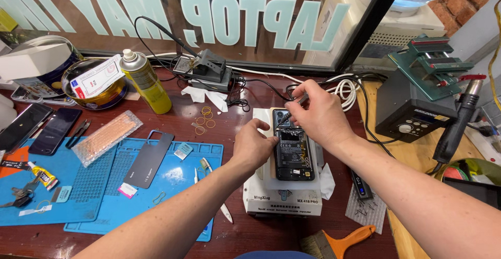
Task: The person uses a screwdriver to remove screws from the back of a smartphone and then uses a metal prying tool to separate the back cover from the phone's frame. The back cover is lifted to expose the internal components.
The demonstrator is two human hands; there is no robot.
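A: What are the 2 hands doing?

B: Seen from above, an opened smartphone (294,152) lies back-up, cover off, on a white box-shaped heating plate (284,199) at the centre of a dark red workbench (235,238). The left hand (254,147) rests against the phone's left edge, fingers curled in, steadying it. The right hand (318,114) pinches a thin metal tool (292,109), its tip touching the phone's upper end near the camera.

A: What lies around them?

B: To the left, a blue silicone work mat (172,178) holds a dark phone back cover (148,160) and small parts. Beyond it stand a yellow spray can (146,81) and a round tin (96,84); 2 dark phones (39,128) lie at the far left. Behind the box sits a soldering iron stand (209,68) with black cables. To the right, a black hot-air station (412,113) stands on a wooden surface. An orange-handled brush (342,241) lies near the bottom edge.
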